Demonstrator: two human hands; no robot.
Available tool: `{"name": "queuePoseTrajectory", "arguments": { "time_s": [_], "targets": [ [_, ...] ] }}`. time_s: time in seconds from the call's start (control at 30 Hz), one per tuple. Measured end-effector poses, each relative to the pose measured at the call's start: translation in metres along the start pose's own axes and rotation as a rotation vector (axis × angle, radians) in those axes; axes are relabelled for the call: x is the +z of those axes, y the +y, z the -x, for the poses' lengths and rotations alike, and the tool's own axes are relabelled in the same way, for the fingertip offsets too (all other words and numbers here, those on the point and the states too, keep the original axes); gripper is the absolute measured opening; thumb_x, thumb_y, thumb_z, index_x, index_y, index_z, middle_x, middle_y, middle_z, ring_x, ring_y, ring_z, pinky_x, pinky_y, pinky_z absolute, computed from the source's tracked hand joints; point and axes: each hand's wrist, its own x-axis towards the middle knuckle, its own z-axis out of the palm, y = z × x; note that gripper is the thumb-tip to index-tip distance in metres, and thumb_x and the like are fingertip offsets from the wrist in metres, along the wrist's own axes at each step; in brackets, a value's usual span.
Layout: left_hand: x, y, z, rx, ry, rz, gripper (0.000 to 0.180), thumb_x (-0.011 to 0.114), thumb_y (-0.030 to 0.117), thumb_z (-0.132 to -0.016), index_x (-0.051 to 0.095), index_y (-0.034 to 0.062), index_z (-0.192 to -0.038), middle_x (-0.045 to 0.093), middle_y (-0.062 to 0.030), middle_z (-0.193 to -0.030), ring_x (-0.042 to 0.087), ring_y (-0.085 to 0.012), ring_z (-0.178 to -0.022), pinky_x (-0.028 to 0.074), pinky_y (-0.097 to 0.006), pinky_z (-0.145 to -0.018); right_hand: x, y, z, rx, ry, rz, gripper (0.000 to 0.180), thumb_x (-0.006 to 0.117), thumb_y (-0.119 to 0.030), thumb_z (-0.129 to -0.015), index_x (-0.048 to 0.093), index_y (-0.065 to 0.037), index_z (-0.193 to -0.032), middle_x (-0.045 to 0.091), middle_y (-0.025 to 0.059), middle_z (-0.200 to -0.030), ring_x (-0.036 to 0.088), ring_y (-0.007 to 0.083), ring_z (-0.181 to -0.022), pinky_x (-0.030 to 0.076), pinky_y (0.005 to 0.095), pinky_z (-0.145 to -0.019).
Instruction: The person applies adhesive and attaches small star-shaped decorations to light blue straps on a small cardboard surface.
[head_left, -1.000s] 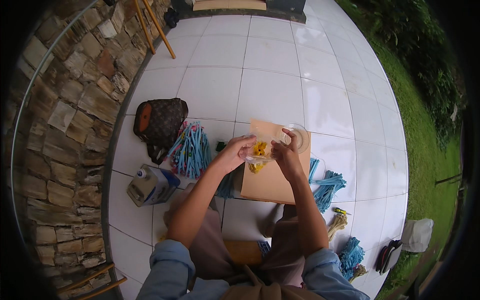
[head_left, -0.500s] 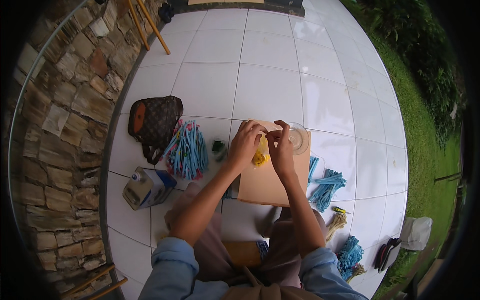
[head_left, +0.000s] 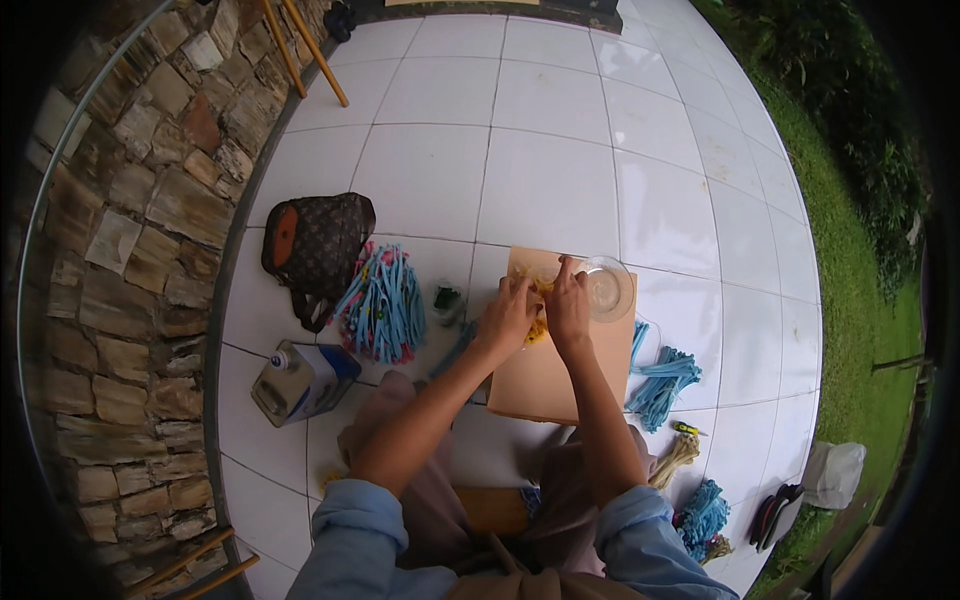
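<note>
A white tiled floor carries everything here, with a stone wall curving along the person's left and grass on the right. On the tiles lies one tan board serving as worktop, its far end under both hands. The left hand and the right hand sit close together, fingers pinched on a small yellow piece that rests on the board between them; how firmly each grips cannot be told at this size. Judging by the posture, the step in hand is fine shaping or fastening of that yellow piece, and the next move would call for steady, small finger work with the piece kept pressed to the board so it does not slip. One clear round dish touches the board's far right corner, just beside the right hand. To the left of the board lies one fan-shaped bundle of blue strips with pink tips, and beyond it one dark patterned bag. One blue and white carton lies near the person's left knee. Right of the board are two further blue bundles, one near the board and one lower, plus one straw-coloured bundle. One small dark green object sits between the fan bundle and the board.
</note>
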Motion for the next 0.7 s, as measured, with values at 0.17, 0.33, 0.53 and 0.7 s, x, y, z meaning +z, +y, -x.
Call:
{"name": "queuePoseTrajectory", "arguments": {
  "time_s": [0.17, 0.33, 0.53, 0.7],
  "targets": [
    [0.019, -0.016, -0.003, 0.08, 0.103, 0.077, 0.039, 0.059, 0.006, -0.076, 0.039, 0.006, -0.109, 0.044, -0.017, -0.105, 0.052, -0.0378, -0.092, 0.046, -0.044, -0.074, 0.013, -0.002, 0.0, 0.013, -0.112, 0.108, 0.071, 0.061, 0.003, -0.066, 0.026, 0.011, -0.127, 0.053, 0.0177, -0.091, 0.048, 0.0307, -0.088, 0.041, 0.0357, -0.08],
    [0.019, -0.01, 0.0, 0.081, 0.084, 0.1, 0.04, 0.058, 0.003, -0.075, 0.038, 0.006, -0.11, 0.043, -0.0166, -0.106, 0.051, -0.0382, -0.094, 0.045, -0.044, -0.076, 0.013, 0.004, -0.001, 0.005, -0.079, 0.143, 0.07, 0.058, 0.005, -0.068, 0.024, 0.011, -0.13, 0.055, 0.0174, -0.086, 0.049, 0.0316, -0.087, 0.042, 0.034, -0.078],
    [0.022, -0.013, -0.005, 0.093, 0.18, 0.117, 0.044, 0.059, 0.002, -0.074, 0.039, 0.0065, -0.113, 0.042, -0.0162, -0.112, 0.05, -0.0387, -0.096, 0.045, -0.044, -0.078, -0.014, -0.008, -0.004, 0.103, 0.023, -0.236, 0.052, 0.052, 0.007, -0.073, 0.032, 0.002, -0.121, 0.056, 0.0185, -0.073, 0.056, 0.0319, -0.078, 0.046, 0.0388, -0.065],
    [0.012, -0.008, -0.004, 0.158, 0.204, 0.066, 0.046, 0.062, 0.002, -0.073, 0.042, 0.006, -0.114, 0.041, -0.0152, -0.119, 0.052, -0.0368, -0.098, 0.046, -0.042, -0.082, -0.055, -0.006, 0.015, 0.207, 0.02, -0.568, 0.048, 0.055, 0.003, -0.077, 0.032, -0.002, -0.118, 0.059, 0.0155, -0.074, 0.06, 0.0271, -0.067, 0.048, 0.0358, -0.062]
  ]
}}
